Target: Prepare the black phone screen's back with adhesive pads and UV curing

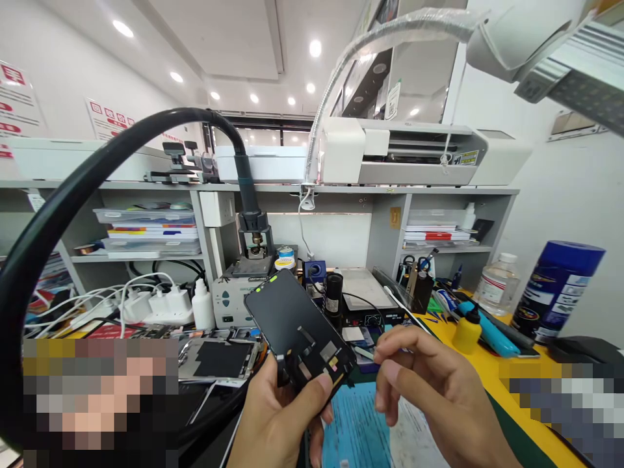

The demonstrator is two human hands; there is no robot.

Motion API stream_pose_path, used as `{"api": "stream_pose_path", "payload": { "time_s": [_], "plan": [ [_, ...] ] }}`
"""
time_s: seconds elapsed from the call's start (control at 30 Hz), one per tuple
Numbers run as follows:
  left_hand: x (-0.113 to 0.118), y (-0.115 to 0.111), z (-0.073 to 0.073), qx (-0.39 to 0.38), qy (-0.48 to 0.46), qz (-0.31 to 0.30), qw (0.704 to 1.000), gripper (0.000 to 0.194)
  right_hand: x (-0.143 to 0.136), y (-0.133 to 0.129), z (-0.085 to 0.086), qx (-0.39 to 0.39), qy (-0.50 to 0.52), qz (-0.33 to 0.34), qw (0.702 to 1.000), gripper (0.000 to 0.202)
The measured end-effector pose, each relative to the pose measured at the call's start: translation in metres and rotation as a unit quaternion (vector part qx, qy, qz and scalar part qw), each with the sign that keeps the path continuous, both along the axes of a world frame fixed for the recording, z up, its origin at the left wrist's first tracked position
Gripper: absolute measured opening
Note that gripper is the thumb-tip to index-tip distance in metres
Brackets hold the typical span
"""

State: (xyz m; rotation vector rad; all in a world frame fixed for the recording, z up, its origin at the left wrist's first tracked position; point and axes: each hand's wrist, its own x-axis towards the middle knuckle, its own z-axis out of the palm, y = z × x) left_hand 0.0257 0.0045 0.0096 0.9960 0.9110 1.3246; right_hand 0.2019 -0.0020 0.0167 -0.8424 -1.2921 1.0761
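Observation:
My left hand (287,416) grips a phone screen (287,312), thumb on its lower end and fingers beneath. The screen is tilted, its dark back with flex cables and small metallic patches facing me. Green tabs show at its upper left corner. My right hand (433,390) hovers just right of the screen, fingers loosely curled and apart. Near its index fingertip is a thin pale stick (363,353); I cannot tell whether they touch. Below both hands lies a blue work mat (358,422) with dark marks. An opened device (219,357) lies left of the screen.
A thick black hose (160,120) arches across the left side to a grey station (234,299). A flexible lamp (492,45) hangs at upper right. Bottles, a blue spray can (556,292) and tools stand on the right. White chargers and cables (166,302) crowd the left.

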Motion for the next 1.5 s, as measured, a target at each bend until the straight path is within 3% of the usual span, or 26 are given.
{"api": "stream_pose_path", "payload": {
  "time_s": [0.2, 0.33, 0.5, 0.67, 0.77, 0.87, 0.97, 1.03, 1.2, 1.33, 1.5],
  "plan": [
    [-0.001, 0.000, -0.003, 0.006, 0.002, -0.014, 1.000, 0.030, 0.000, 0.005, 0.002, -0.028, -0.042, 0.007, 0.999, 0.028],
    [-0.001, 0.000, -0.005, 0.012, 0.013, -0.019, 1.000, 0.032, -0.004, 0.006, 0.008, -0.098, -0.053, 0.090, 0.990, 0.040],
    [-0.002, -0.001, -0.004, 0.028, 0.048, -0.003, 0.998, 0.036, -0.008, 0.007, 0.013, -0.213, -0.013, 0.193, 0.958, 0.038],
    [-0.001, -0.003, -0.003, 0.026, 0.075, 0.035, 0.996, 0.038, -0.011, 0.008, 0.009, -0.235, 0.016, 0.187, 0.954, 0.041],
    [0.001, -0.004, -0.003, 0.038, 0.066, 0.044, 0.996, 0.035, -0.012, 0.006, 0.006, -0.186, -0.051, 0.142, 0.971, 0.043],
    [0.003, -0.004, -0.003, 0.031, 0.057, 0.055, 0.996, 0.034, -0.013, 0.001, 0.004, -0.102, -0.169, 0.040, 0.980, 0.039],
    [0.004, -0.004, -0.003, 0.026, 0.060, 0.065, 0.996, 0.032, -0.016, -0.004, 0.002, 0.004, -0.261, -0.068, 0.963, 0.028],
    [0.005, -0.004, -0.002, 0.028, 0.062, 0.065, 0.996, 0.032, -0.017, -0.005, -0.001, 0.093, -0.284, -0.104, 0.949, 0.023],
    [0.006, -0.005, 0.002, 0.030, 0.068, 0.083, 0.994, 0.035, -0.013, -0.002, -0.008, 0.249, -0.297, -0.124, 0.914, 0.006],
    [0.007, -0.005, 0.004, 0.031, 0.065, 0.084, 0.994, 0.032, -0.010, 0.000, -0.013, 0.304, -0.333, -0.123, 0.884, 0.009],
    [0.007, -0.007, 0.005, 0.037, 0.078, 0.090, 0.992, 0.029, -0.019, -0.002, -0.020, 0.343, -0.291, -0.171, 0.877, 0.016]
  ]
}}
